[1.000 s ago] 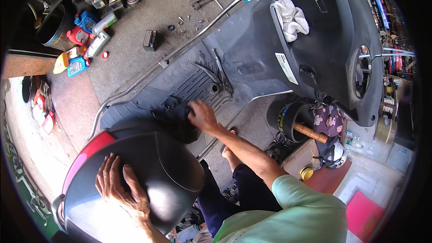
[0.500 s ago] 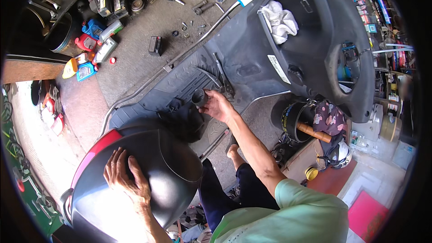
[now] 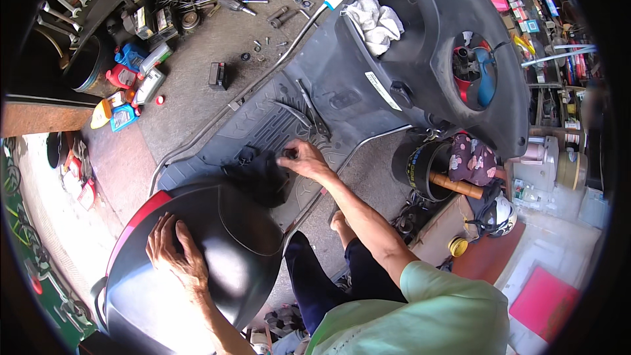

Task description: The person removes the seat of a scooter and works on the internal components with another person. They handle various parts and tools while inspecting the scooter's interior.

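Observation:
My left hand [image 3: 174, 250] lies flat on the black scooter seat [image 3: 243, 276], fingers stretched out. My right hand [image 3: 306, 161] is closed over the scooter's footboard [image 3: 217, 135], fingers pinching a small black hollow part [image 3: 290, 153] that they mostly hide. Just below that hand, a dark crumpled thing [image 3: 263, 181] sits against the front of the seat; I cannot make out its kind. Past my fingers, on the footboard, lie pliers [image 3: 311, 108] with long handles and a curved dark strip [image 3: 293, 113].
The scooter's black front panel [image 3: 368, 85] rises ahead, a white rag [image 3: 378, 23] in its pocket. Across the floor stand a small black battery [image 3: 217, 75], oil bottles [image 3: 125, 79] and scattered tools [image 3: 236, 3]. To the right are a black bucket [image 3: 420, 167] and a helmet [image 3: 499, 217].
My right hand has turned and closed further around the black part, which showed its round opening before. The view has shifted slightly. My left hand stays on the seat.

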The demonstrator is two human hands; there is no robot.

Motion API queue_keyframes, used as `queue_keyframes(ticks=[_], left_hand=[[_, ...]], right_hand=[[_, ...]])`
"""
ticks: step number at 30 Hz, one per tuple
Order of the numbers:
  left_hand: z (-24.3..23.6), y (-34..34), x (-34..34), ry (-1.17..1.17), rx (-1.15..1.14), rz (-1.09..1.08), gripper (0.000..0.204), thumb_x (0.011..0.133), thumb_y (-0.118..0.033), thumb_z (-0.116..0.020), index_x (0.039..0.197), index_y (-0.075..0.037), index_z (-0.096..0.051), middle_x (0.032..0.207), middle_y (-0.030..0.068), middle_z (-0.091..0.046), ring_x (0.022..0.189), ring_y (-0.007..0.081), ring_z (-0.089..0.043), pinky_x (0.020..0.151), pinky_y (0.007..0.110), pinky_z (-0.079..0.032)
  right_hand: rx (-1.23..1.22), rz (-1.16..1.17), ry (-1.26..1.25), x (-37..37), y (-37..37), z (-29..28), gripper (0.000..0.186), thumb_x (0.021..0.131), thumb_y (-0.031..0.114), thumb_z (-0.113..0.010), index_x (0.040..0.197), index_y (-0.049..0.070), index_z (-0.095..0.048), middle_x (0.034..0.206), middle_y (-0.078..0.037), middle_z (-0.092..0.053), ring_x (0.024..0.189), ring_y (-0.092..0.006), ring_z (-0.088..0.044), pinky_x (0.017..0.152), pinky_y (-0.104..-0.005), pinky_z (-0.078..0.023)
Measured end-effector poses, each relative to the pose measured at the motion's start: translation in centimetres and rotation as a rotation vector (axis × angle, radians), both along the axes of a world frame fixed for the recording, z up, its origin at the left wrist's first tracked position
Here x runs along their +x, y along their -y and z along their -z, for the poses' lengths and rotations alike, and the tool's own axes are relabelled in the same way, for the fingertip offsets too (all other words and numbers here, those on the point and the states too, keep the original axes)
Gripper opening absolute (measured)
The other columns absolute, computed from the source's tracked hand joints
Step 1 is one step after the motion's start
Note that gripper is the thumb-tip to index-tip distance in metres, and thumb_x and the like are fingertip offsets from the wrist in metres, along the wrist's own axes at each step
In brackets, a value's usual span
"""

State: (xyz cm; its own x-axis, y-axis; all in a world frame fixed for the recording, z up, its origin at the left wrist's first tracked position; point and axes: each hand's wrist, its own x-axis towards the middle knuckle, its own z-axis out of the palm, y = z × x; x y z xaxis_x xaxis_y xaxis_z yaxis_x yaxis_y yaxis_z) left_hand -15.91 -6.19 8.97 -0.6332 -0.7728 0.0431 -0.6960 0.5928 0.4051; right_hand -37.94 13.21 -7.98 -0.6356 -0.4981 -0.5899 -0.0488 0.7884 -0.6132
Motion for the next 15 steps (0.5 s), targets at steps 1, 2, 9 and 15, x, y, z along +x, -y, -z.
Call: queue_keyframes(ticks=[1,2,9,15], left_hand=[[0.2,0.1,0.1,-0.002,-0.007,0.007,0.023,0.087,-0.019,-0.053,0.094,-0.001,-0.065,0.102,0.0118,-0.065,0.100,0.0270,-0.058,0.094,0.039,-0.038],[0.4,0.2,0.3,-0.003,-0.013,0.015,0.023,0.087,-0.019,-0.053,0.094,-0.001,-0.065,0.102,0.0119,-0.065,0.100,0.0271,-0.058,0.094,0.039,-0.037],[0.4,0.4,0.6,-0.009,0.053,0.011,0.030,0.089,-0.022,-0.049,0.096,0.003,-0.064,0.105,0.0169,-0.063,0.101,0.0323,-0.056,0.093,0.040,-0.038],[0.3,0.3,0.6,0.007,0.079,0.004,0.030,0.090,-0.020,-0.048,0.097,0.005,-0.063,0.105,0.0182,-0.062,0.103,0.0338,-0.056,0.094,0.041,-0.037]], right_hand=[[0.122,-0.026,-0.219,0.4,0.2,0.8,0.051,0.070,0.029,-0.072,0.110,0.002,-0.055,0.098,-0.015,-0.059,0.094,-0.0313,-0.059,0.084,-0.0386,-0.046],[0.141,-0.038,-0.272,0.2,0.2,1.8,0.050,0.070,0.028,-0.072,0.109,0.002,-0.055,0.099,-0.015,-0.058,0.096,-0.0319,-0.057,0.086,-0.0394,-0.045],[0.318,-0.221,-0.630,-2.2,2.2,8.3,0.050,0.067,0.020,-0.073,0.111,0.006,-0.055,0.106,-0.014,-0.053,0.101,-0.0295,-0.051,0.087,-0.0430,-0.041],[0.372,-0.323,-0.559,-1.7,2.5,9.5,0.037,0.072,0.020,-0.069,0.105,0.008,-0.058,0.105,-0.012,-0.054,0.104,-0.0270,-0.050,0.088,-0.0420,-0.039]])
